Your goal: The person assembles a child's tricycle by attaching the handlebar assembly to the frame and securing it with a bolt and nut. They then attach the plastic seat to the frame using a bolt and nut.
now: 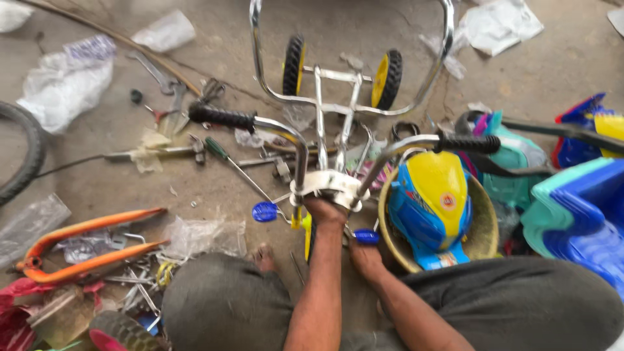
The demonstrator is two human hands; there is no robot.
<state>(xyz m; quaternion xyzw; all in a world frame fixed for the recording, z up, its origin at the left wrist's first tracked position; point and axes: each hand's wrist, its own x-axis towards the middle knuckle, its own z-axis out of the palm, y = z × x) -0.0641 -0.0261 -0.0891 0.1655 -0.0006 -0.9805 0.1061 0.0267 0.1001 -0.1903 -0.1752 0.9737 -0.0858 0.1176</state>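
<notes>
A small tricycle stands in front of me with chrome handlebars (pixel 300 146), black grips and two yellow rear wheels (pixel 387 79). My left hand (pixel 325 211) reaches up the middle and grips the handlebar stem just under its white clamp (pixel 328 182). Lower and to the right, my right hand (pixel 366 259) is against a blue pedal (pixel 366 236) beside the yellow front wheel (pixel 307 237). Its fingers are hidden, so its hold is unclear. A second blue pedal (pixel 264 211) sticks out on the left.
Around me on the concrete floor lie a screwdriver (pixel 235 168), wrenches (pixel 156 73), plastic bags, orange frame pieces (pixel 91 244) and a black tyre (pixel 26 153). At the right, a basin holds a blue and yellow body part (pixel 432 208), beside teal and blue plastic seats (pixel 578 214).
</notes>
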